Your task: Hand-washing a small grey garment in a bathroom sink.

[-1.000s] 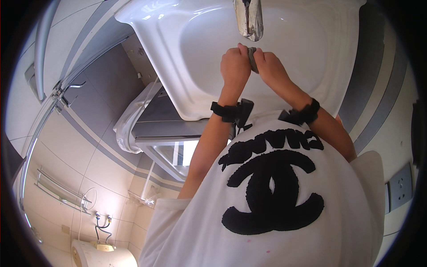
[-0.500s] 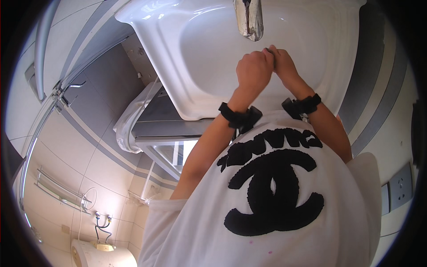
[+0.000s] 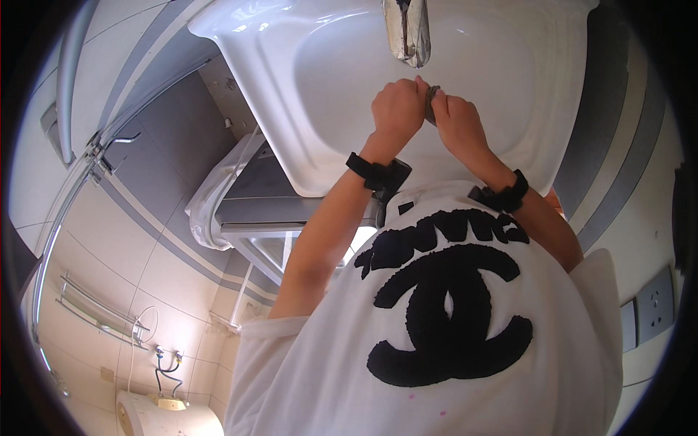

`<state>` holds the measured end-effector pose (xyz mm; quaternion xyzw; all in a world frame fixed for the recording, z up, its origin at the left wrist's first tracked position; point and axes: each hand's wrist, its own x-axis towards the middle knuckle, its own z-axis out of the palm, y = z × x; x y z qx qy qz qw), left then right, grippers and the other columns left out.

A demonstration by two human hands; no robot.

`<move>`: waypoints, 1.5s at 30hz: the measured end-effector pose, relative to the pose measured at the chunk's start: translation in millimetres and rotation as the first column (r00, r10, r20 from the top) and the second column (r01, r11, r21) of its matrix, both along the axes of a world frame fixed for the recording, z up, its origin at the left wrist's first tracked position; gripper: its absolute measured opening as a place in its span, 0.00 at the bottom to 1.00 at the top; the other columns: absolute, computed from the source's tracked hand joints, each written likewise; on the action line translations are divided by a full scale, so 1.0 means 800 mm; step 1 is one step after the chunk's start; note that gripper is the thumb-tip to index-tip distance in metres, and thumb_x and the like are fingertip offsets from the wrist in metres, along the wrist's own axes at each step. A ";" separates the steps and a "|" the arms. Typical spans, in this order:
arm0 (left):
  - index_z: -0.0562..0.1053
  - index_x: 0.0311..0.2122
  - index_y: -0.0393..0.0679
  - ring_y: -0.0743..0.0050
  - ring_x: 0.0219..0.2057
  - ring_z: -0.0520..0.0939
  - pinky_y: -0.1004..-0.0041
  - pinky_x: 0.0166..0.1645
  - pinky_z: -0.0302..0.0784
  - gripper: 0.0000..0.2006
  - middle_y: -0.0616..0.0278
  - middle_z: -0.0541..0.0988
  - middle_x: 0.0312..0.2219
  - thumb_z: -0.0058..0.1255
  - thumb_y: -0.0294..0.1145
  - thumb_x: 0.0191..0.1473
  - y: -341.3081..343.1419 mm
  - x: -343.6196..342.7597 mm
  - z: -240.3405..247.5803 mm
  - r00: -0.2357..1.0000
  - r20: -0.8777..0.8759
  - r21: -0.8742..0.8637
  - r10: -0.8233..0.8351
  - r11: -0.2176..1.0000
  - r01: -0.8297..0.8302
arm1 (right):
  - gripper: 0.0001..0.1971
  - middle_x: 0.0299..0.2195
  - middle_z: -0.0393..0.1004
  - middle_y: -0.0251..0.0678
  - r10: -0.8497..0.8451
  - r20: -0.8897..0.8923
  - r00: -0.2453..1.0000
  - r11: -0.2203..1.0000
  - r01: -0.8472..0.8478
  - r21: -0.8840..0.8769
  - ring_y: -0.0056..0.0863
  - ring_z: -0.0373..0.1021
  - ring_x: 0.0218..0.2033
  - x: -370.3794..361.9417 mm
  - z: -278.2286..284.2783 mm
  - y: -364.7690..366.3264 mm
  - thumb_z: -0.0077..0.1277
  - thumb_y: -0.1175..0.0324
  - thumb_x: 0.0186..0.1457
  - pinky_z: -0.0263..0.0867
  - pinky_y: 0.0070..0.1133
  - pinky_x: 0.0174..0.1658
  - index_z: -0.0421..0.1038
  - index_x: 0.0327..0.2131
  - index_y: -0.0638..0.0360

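Over the white washbasin [image 3: 342, 94], just below the metal faucet [image 3: 408, 36], my two hands are close together. My left hand [image 3: 398, 109] is curled into a fist. Beside it my right hand [image 3: 462, 127] is closed too, thumb on top. Between them shows a small dark grey-brown cloth [image 3: 430, 107], gripped from both sides; most of it is hidden in the fingers. Each wrist wears a black strap with a small block on it. No running water can be made out at the faucet.
Left of the basin stands a grey-topped appliance [image 3: 280, 207] with a white plastic bag [image 3: 211, 207] by it. Further left are a chrome shower rail [image 3: 54, 232] and a towel rack [image 3: 102, 312]. A wall socket [image 3: 656, 304] is on the right.
My hands have moved slightly apart, the left one leftward and the right one lower. More of the cloth now shows between them.
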<state>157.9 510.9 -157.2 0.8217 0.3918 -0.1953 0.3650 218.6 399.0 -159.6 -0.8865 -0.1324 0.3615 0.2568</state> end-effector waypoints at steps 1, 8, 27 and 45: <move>0.76 0.21 0.37 0.40 0.25 0.80 0.52 0.32 0.76 0.25 0.43 0.77 0.18 0.37 0.44 0.63 0.001 -0.002 -0.002 1.000 -0.011 0.016 -0.017 1.000 0.017 | 0.29 0.22 0.74 0.55 0.082 -0.036 0.996 0.997 -0.082 0.002 0.55 0.72 0.28 0.005 0.000 -0.004 0.34 0.51 0.64 0.67 0.43 0.35 0.74 0.23 0.66; 0.72 0.22 0.32 0.47 0.18 0.75 0.57 0.27 0.68 0.24 0.45 0.76 0.16 0.34 0.37 0.66 0.014 0.004 0.008 0.875 0.343 -0.352 0.342 0.910 -0.218 | 0.27 0.15 0.71 0.40 0.259 -0.142 0.955 0.944 -0.220 0.246 0.38 0.68 0.17 0.071 0.079 0.031 0.43 0.46 0.61 0.63 0.29 0.24 0.74 0.23 0.62; 0.67 0.23 0.31 0.71 0.14 0.65 0.66 0.23 0.65 0.22 0.56 0.67 0.12 0.32 0.34 0.67 0.048 0.008 0.016 0.766 0.559 -0.320 0.317 0.935 -0.154 | 0.33 0.11 0.66 0.34 0.158 -0.170 0.973 0.914 -0.079 0.398 0.24 0.64 0.14 0.077 0.068 0.067 0.50 0.37 0.53 0.59 0.23 0.21 0.73 0.18 0.64; 0.71 0.31 0.34 0.79 0.19 0.69 0.75 0.26 0.66 0.19 0.62 0.73 0.18 0.30 0.34 0.67 0.033 0.008 0.030 0.549 0.669 -0.423 0.501 0.864 -0.272 | 0.38 0.13 0.65 0.31 0.089 -0.444 0.892 0.931 0.083 0.355 0.22 0.64 0.17 0.084 0.081 0.075 0.49 0.32 0.51 0.58 0.20 0.23 0.73 0.20 0.67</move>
